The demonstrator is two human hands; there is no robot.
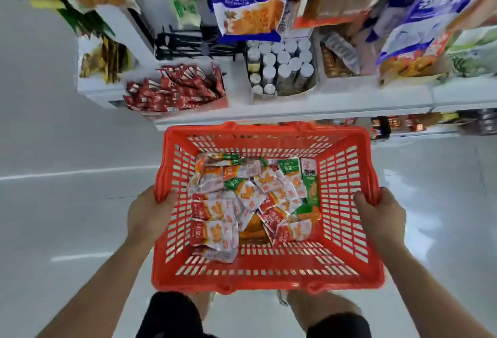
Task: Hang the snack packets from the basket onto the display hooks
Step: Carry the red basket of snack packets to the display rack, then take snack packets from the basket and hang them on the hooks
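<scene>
1. Head view: the left hand [146,214] and right hand [382,216] each grip a side rim of the red basket [269,281], thumbs hooked inside, carrying it level so nothing spills.
2. The snack packets [242,203] lie heaped on the basket floor, none taken out yet.
3. The basket hangs just before the shelf [322,106], below the hanging bags [250,1], probably to bring the packets within reach of the hooks.

Red slotted basket [347,181]; white-orange-green packets [250,197].
</scene>
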